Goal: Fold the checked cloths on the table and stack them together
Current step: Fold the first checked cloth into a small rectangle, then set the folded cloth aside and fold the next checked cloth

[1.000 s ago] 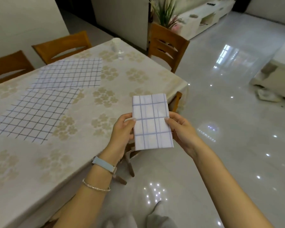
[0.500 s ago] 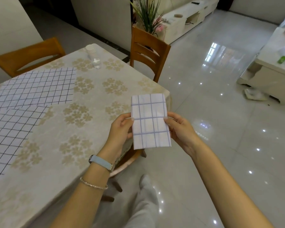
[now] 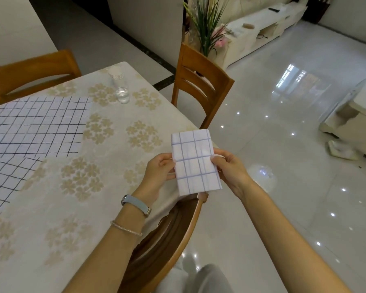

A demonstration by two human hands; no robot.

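Head view shows three checked cloths in all. One folded cloth (image 3: 195,163), white with pale blue lines, is a small upright rectangle held in the air over the near right corner of the table (image 3: 51,218), above the back of the nearest chair (image 3: 167,240). The left hand (image 3: 159,170) pinches its left edge, thumb on the front and fingers curled behind. The right hand (image 3: 230,166) pinches the right edge in the same way. Both hands are clamped on this one cloth, one at each side.

Two more cloths lie flat and unfolded on the left part of the table, well apart from the folded one. The far flat cloth (image 3: 36,125) and the near flat cloth (image 3: 6,180) meet at their edges, and both run out of the picture on the left.

One stack of pale cups (image 3: 116,75) stands near the far edge of the table with one clear glass (image 3: 123,95) right by it. Whether they touch cannot be told.

Three wooden chairs show: the nearest one, a second chair (image 3: 201,81) at the right end and a third chair (image 3: 32,70) at the far side. The left wrist carries one watch (image 3: 135,205) and one bracelet (image 3: 126,228). One plant (image 3: 207,24) stands behind the second chair.
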